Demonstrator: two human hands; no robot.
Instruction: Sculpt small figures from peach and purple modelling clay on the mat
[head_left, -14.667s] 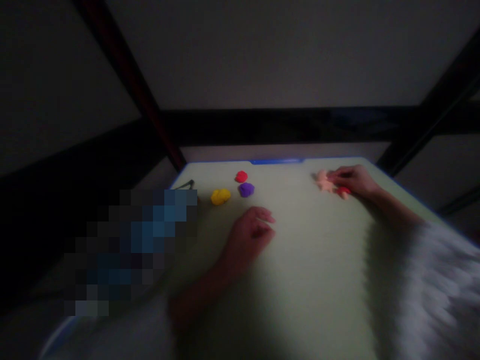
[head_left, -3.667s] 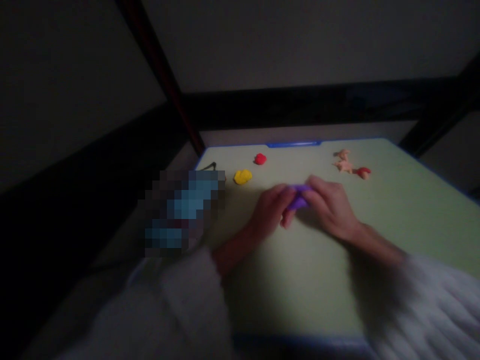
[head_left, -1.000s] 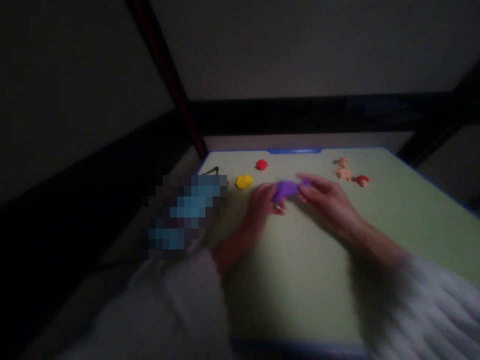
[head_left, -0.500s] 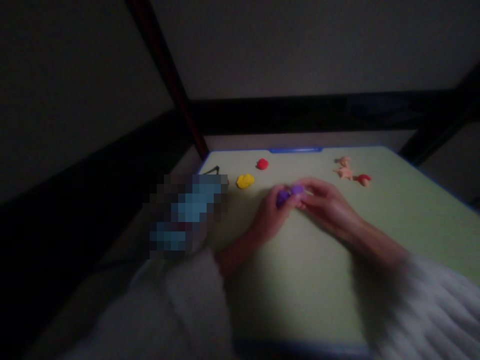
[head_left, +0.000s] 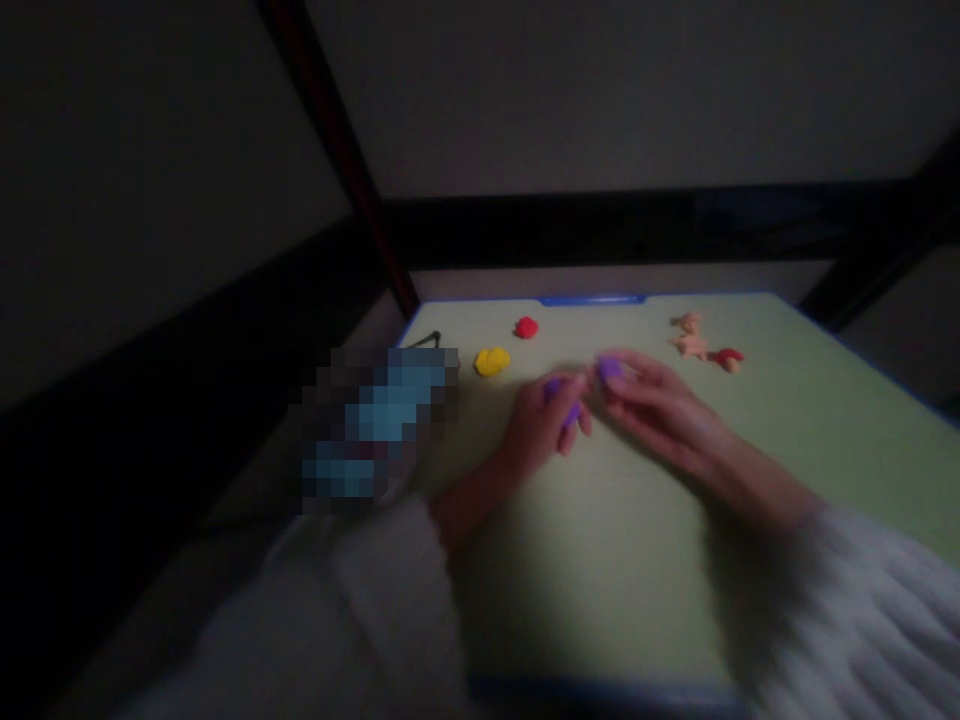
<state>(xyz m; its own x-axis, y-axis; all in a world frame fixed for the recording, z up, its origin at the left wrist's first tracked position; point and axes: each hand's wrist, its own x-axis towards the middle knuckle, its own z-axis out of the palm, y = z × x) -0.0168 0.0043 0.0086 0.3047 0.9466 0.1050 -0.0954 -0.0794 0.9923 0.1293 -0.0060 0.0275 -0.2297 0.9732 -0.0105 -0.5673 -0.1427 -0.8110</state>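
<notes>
1. Purple, dough-like stuff is filling both hands: the left grip [head_left: 534,425] is closing its thumb and fingers around a larger purple lump [head_left: 572,413], which is showing on both sides of the thumb.
2. The right grip [head_left: 667,410] is pinching a smaller purple piece [head_left: 610,369] between thumb and fingers, held just beside the left fingertips; a narrow gap is separating the two purple portions.
3. Both grips are hovering over the pale green table [head_left: 622,580], and a dark shadow is falling beneath the right forearm.
4. Beyond the left grip, a little to its left, a yellow lump [head_left: 492,361] is lying near; farther past that, a red lump [head_left: 526,327] is sitting by itself.
5. Beyond the right grip and to its right, two peach-coloured pieces [head_left: 691,346] are lying close together, with a red-and-tan piece [head_left: 729,359] resting just beside them; their exact shapes are staying too blurred to tell.
6. Left of the left grip, a pixelated patch [head_left: 382,410] is hiding something bluish, with a thin dark bent thing [head_left: 435,338] poking out behind it.
7. Behind each grip, a pale thick sleeve [head_left: 847,600] is covering the forearm.
8. Farthest ahead of both grips, a blue strip [head_left: 592,300] is edging the table.
</notes>
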